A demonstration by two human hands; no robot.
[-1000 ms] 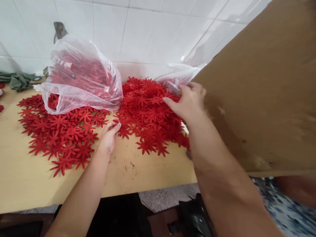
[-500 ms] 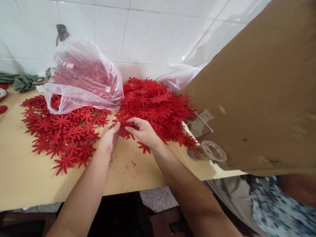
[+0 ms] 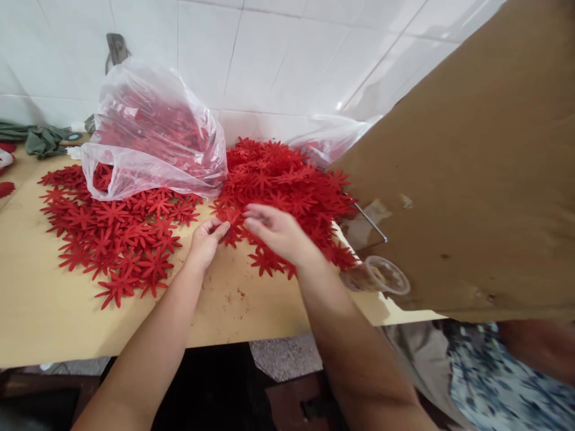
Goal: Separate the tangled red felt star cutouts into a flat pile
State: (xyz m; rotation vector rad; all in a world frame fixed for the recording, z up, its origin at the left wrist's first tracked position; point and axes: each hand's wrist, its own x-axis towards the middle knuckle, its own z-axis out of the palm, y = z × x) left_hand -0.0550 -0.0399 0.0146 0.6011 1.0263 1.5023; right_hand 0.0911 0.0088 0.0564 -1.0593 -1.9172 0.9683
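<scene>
My left hand [image 3: 206,242] pinches a red flower-shaped cutout [image 3: 232,219] by its edge between thumb and fingers. Slightly to the right, my right hand [image 3: 281,233] hovers, a little blurred, with thumb and fingers apart and nothing visible in it. Just beyond the right hand lies a heaped pile of red flower cutouts [image 3: 287,176]. A second, flatter spread of the same cutouts [image 3: 112,233] covers the table to the left of my left hand.
A clear plastic bag [image 3: 157,120] full of red pieces rests against the tiled wall. A large cardboard sheet [image 3: 476,173] leans on the right, beside a tipped transparent cup [image 3: 386,275]. Green cloth [image 3: 45,142] lies far left. A person in patterned clothing [image 3: 498,377] is at lower right.
My right hand has let go of the red flower cutout and moved right, its fingers parting. My left hand keeps the cutout and has shifted slightly right.
</scene>
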